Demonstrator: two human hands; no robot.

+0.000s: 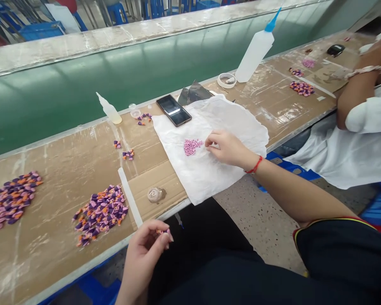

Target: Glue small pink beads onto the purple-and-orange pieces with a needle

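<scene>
Beads point(192, 146) lie on the cloth point(209, 178), a phone point(174, 110) behind them (a squeeze bottle point(111, 112) to its left).

- Small multicoloured piece point(163, 231), left hand point(143, 250): mostly covered by fingers.
- Right hand point(227, 147): fingertip contents, too small to tell.
- Leftmost purple, orange and pink pile point(11, 202): cut off, left edge.
- Co-worker's white sleeve point(373, 113): cropped, right edge.

Dark phone point(174, 111), flat, screen up, glare across glass. Just behind, dark grey sheet pieces point(195, 92). Further right, white tape roll point(226, 86) just beside tall white bottle point(254, 56) with pointed blue nozzle point(274, 21). Far right, small black rounded object point(335, 50) near white-clad person point(376, 110). Beyond, long green strip point(114, 74), pale ledge point(139, 31), then blue stools point(117, 13).
</scene>
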